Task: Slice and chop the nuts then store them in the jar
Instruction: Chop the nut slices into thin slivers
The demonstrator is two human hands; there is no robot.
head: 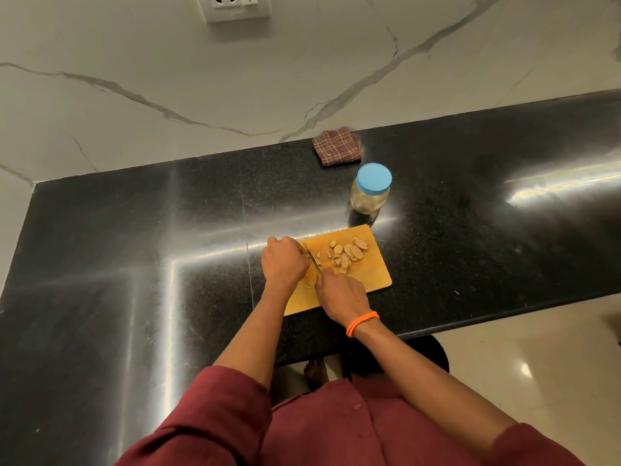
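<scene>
A wooden cutting board (373, 275) lies on the black counter. Sliced nut pieces (347, 252) are piled on its far half. My right hand (341, 294), with an orange band at the wrist, grips the handle of a knife (313, 258) whose blade points away across the board. My left hand (284, 262) is curled at the board's left edge beside the blade; what it holds is hidden under the fingers. A clear jar (369, 193) with a blue lid on stands upright just beyond the board.
A folded brown checked cloth (337, 146) lies by the marble wall behind the jar. The black counter (134, 247) stretches left and right, its front edge running near my body. A wall socket (235, 5) sits high on the wall.
</scene>
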